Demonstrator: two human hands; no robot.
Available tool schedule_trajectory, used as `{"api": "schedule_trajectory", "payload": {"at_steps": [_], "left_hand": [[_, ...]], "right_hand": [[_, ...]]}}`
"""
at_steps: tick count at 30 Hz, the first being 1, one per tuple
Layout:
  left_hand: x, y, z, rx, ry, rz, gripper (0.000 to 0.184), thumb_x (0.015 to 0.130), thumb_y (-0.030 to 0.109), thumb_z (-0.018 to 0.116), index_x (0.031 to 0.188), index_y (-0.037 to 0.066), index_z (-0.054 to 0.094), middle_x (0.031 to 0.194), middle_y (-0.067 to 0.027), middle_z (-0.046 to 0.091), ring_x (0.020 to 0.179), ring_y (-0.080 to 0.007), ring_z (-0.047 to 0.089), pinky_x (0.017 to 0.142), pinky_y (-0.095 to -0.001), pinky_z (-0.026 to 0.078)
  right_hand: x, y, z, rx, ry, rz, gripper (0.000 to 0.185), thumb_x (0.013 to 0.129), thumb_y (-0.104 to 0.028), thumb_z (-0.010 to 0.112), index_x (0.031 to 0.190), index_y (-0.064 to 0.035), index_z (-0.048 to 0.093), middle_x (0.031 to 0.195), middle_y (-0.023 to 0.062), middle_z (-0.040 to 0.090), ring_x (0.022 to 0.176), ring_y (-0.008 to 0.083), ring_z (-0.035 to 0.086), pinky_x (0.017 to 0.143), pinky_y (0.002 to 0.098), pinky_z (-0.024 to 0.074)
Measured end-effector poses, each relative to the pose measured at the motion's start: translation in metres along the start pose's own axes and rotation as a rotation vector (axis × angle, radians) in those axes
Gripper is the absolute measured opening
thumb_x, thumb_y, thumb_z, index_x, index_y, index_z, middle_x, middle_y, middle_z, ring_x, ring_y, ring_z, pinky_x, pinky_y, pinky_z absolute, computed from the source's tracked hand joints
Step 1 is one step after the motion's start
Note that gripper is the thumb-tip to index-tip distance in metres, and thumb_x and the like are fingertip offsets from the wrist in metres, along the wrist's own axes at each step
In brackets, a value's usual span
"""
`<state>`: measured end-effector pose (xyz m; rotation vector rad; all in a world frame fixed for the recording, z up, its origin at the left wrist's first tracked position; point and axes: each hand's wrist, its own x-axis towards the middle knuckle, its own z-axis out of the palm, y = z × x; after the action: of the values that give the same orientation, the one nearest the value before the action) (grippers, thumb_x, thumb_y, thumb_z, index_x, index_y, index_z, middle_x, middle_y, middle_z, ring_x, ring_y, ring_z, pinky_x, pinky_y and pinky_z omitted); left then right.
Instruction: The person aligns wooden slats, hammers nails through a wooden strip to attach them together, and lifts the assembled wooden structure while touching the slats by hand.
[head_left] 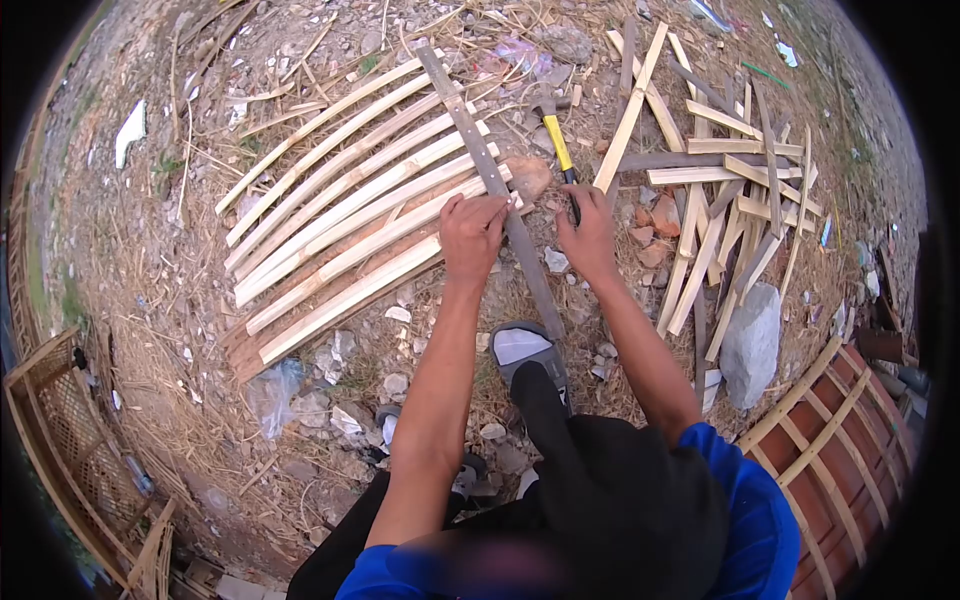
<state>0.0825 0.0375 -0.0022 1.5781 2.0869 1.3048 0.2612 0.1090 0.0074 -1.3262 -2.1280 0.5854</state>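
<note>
Several pale wooden slats (345,235) lie side by side on the ground, with a darker, worn strip of wood (465,125) laid across their right ends. My left hand (473,240) rests on this strip near the lowest slats, thumb and fingers pinched together. Whatever sits between those fingertips is too small to make out. My right hand (588,235) is closed round the black grip of a hammer (557,140) with a yellow shaft. The hammer's head points away from me, just right of the strip. My shoe (522,345) is beside the strip's near end.
A loose pile of wood strips (735,170) lies on the right, with a large pale stone (750,345) below it. A slatted wooden frame (830,440) stands at lower right, a lattice panel (80,450) at lower left. Rubble and straw cover the ground.
</note>
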Motion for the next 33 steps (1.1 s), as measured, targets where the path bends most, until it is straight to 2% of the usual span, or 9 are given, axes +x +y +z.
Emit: {"api": "schedule_trajectory", "payload": {"at_steps": [6, 9, 12, 18, 21, 24, 28, 31, 33], "left_hand": [[0.001, -0.004, 0.004, -0.014, 0.031, 0.006, 0.01, 0.085, 0.015, 0.074, 0.092, 0.009, 0.077, 0.097, -0.005, 0.076, 0.093, -0.0226, 0.069, 0.096, -0.0423, 0.044], [0.001, -0.001, 0.003, -0.017, 0.031, 0.005, 0.01, 0.085, 0.015, 0.074, 0.092, 0.008, 0.077, 0.097, -0.0051, 0.076, 0.093, -0.0224, 0.069, 0.096, -0.0423, 0.045], [0.001, -0.001, 0.002, -0.019, 0.034, 0.0, 0.01, 0.085, 0.014, 0.074, 0.092, 0.008, 0.077, 0.098, -0.0052, 0.076, 0.093, -0.0222, 0.069, 0.097, -0.0424, 0.045], [-0.001, -0.003, 0.004, -0.019, 0.032, 0.003, 0.011, 0.085, 0.015, 0.074, 0.093, 0.007, 0.077, 0.098, -0.0052, 0.076, 0.092, -0.0226, 0.069, 0.097, -0.0423, 0.045], [0.002, -0.003, 0.003, -0.016, 0.031, 0.007, 0.011, 0.085, 0.014, 0.074, 0.092, 0.007, 0.076, 0.097, -0.0051, 0.076, 0.091, -0.0226, 0.069, 0.096, -0.0415, 0.045], [0.001, -0.005, 0.003, -0.017, 0.037, 0.021, 0.009, 0.084, 0.014, 0.074, 0.091, 0.007, 0.076, 0.096, -0.0044, 0.076, 0.091, -0.0218, 0.069, 0.095, -0.0403, 0.045], [0.001, -0.004, 0.006, -0.016, 0.046, 0.024, 0.007, 0.083, 0.013, 0.075, 0.089, 0.008, 0.076, 0.095, -0.0033, 0.076, 0.09, -0.0204, 0.069, 0.094, -0.0393, 0.045], [0.001, -0.004, 0.004, -0.032, 0.048, 0.019, 0.007, 0.084, 0.013, 0.075, 0.088, 0.008, 0.076, 0.094, -0.0033, 0.076, 0.09, -0.0205, 0.069, 0.094, -0.0394, 0.045], [0.001, -0.004, 0.003, -0.022, 0.039, 0.019, 0.007, 0.084, 0.014, 0.075, 0.088, 0.008, 0.076, 0.094, -0.0034, 0.076, 0.09, -0.0206, 0.068, 0.094, -0.0395, 0.045]], "right_hand": [[0.01, 0.008, 0.009, -0.352, -0.105, 0.0, 0.054, 0.079, 0.001, 0.061, 0.13, 0.0037, 0.047, 0.114, 0.0233, 0.056, 0.106, 0.0419, 0.058, 0.091, 0.0477, 0.0476], [0.023, 0.008, 0.012, -0.355, -0.216, 0.077, 0.055, 0.078, 0.0, 0.061, 0.13, 0.003, 0.045, 0.109, 0.027, 0.057, 0.1, 0.0472, 0.059, 0.088, 0.0526, 0.0478], [0.035, 0.0, 0.005, -0.367, -0.313, 0.234, 0.06, 0.075, -0.002, 0.064, 0.131, 0.0044, 0.044, 0.114, 0.0287, 0.056, 0.098, 0.0449, 0.061, 0.081, 0.048, 0.0517], [0.039, 0.035, -0.005, -0.112, -0.333, 0.153, 0.053, 0.076, -0.006, 0.06, 0.126, 0.0039, 0.047, 0.113, 0.0325, 0.055, 0.096, 0.0513, 0.06, 0.084, 0.0535, 0.0495], [0.039, 0.035, -0.006, -0.06, -0.354, 0.247, 0.047, 0.079, -0.01, 0.061, 0.123, 0.0036, 0.051, 0.109, 0.0314, 0.057, 0.097, 0.0513, 0.06, 0.085, 0.0535, 0.0479], [0.038, 0.012, -0.016, 0.085, -0.331, 0.445, 0.044, 0.084, -0.021, 0.068, 0.118, 0.004, 0.056, 0.095, 0.0227, 0.062, 0.091, 0.039, 0.064, 0.081, 0.0468, 0.0489], [0.043, -0.007, -0.031, 0.383, -0.34, 0.528, 0.045, 0.093, -0.037, 0.069, 0.111, 0.003, 0.058, 0.08, 0.0049, 0.057, 0.074, 0.0143, 0.052, 0.068, 0.0349, 0.0444], [0.036, -0.025, -0.05, 0.537, -0.269, 0.535, 0.035, 0.098, -0.031, 0.063, 0.108, 0.0018, 0.056, 0.08, 0.0068, 0.058, 0.071, 0.0158, 0.053, 0.064, 0.0348, 0.0426], [0.014, -0.041, -0.062, 0.426, -0.252, 0.436, 0.031, 0.1, -0.029, 0.06, 0.107, 0.0008, 0.055, 0.075, 0.0088, 0.057, 0.067, 0.0176, 0.052, 0.061, 0.0351, 0.0418]]}}
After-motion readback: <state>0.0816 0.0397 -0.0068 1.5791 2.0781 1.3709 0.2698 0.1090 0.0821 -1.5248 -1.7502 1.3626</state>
